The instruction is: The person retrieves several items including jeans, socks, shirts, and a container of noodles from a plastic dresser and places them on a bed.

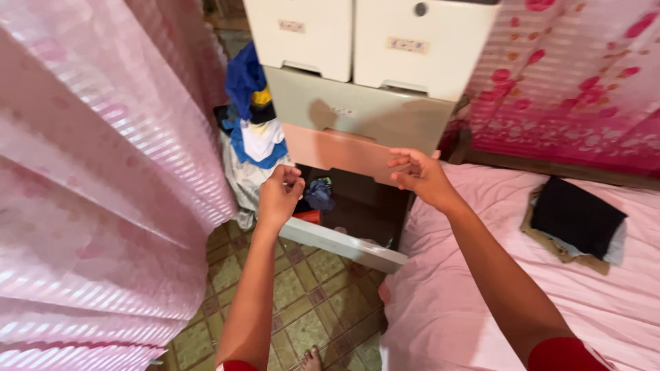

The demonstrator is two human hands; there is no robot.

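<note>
A plastic drawer cabinet [357, 110] stands ahead, with cream drawers above and a peach-coloured drawer [337, 151] lower down. The bottom drawer [344, 244] is pulled out, with dark and blue clothes [320, 194] inside. My left hand [278, 194] is at the left corner of the peach drawer's front, fingers curled. My right hand [419, 175] grips the right end of that drawer's lower edge. Both arms reach forward from the bottom of the view.
A pink mosquito net [96, 178] hangs at the left. A pile of blue, yellow and white clothes [254, 117] sits beside the cabinet. A bed with a pink sheet [481, 288] lies at the right, with folded dark clothes [574, 218] on it. Patterned floor tiles [309, 302] show below.
</note>
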